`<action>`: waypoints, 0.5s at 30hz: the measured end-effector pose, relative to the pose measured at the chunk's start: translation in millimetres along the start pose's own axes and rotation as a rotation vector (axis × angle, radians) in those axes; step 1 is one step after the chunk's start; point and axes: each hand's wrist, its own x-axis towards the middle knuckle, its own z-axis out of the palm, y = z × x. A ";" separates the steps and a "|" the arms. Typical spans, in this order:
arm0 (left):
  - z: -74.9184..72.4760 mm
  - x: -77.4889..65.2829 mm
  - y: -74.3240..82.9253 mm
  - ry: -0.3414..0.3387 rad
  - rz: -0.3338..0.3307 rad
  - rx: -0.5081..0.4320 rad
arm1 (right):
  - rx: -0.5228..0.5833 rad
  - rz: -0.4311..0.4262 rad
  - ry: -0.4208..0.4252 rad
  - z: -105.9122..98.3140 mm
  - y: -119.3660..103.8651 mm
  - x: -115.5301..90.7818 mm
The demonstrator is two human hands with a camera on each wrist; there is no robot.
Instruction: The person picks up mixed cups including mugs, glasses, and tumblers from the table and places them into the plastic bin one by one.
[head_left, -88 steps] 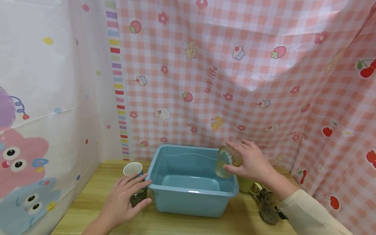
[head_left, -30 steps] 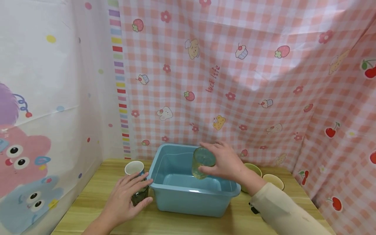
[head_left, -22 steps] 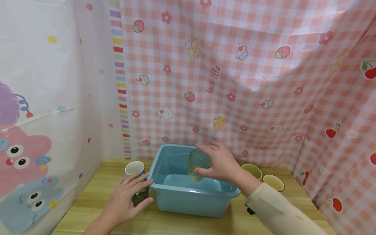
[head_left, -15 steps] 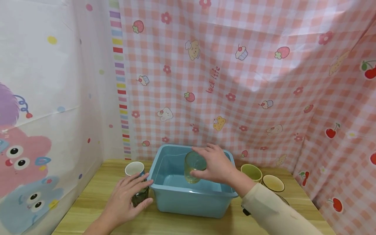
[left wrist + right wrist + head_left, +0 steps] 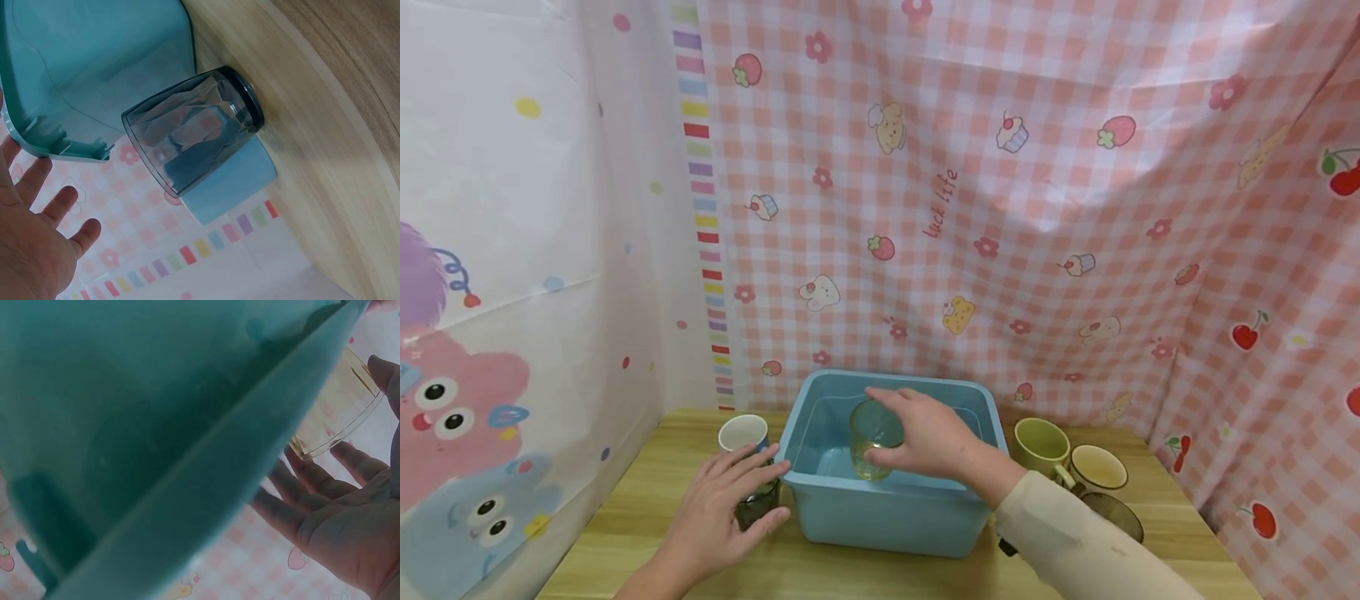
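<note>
Pinching a clear yellowish glass between thumb and fingers, the right hand reaches in over the near right part of the blue tub. Glass sits within the tub's outline, above its floor, left of the tub's middle; whether its base touches anything, cannot tell. Right wrist view: tub wall fills most of it, glass partly hidden behind the rim, fingers long against the glass.

Left hand: fingers spread, nothing gripped, fingertips by the tub's left rim; contact with the rim uncertain. Beneath and beside it, just left of the tub, a dark glass stands upright. Close behind that, also left of the tub, a blue cup, white inside.

Right of the tub, three more vessels: a green mug nearest its wall, a cream cup farther out, a brown glass nearer the person, partly covered by the pale sleeve.

All on a wood-grain surface. Behind the tub, a pink checked cloth with strawberries and cupcakes.
</note>
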 end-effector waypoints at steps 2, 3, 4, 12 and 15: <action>0.2 -0.4 -0.5 0.000 -0.002 0.000 | 0.006 -0.009 -0.004 3.5 -0.4 1.8; 0.3 -0.6 -0.7 0.001 -0.003 0.001 | 0.005 -0.015 -0.006 5.1 -0.7 2.6; 0.4 -0.8 -0.9 0.001 -0.003 0.003 | 0.005 -0.020 -0.008 6.4 -1.3 3.5; 0.9 -1.7 -1.3 0.012 0.011 0.020 | 0.003 -0.024 -0.041 16.2 -9.0 9.2; 1.0 -2.1 -1.5 0.014 0.015 0.020 | -0.005 -0.019 -0.056 19.9 -12.3 10.4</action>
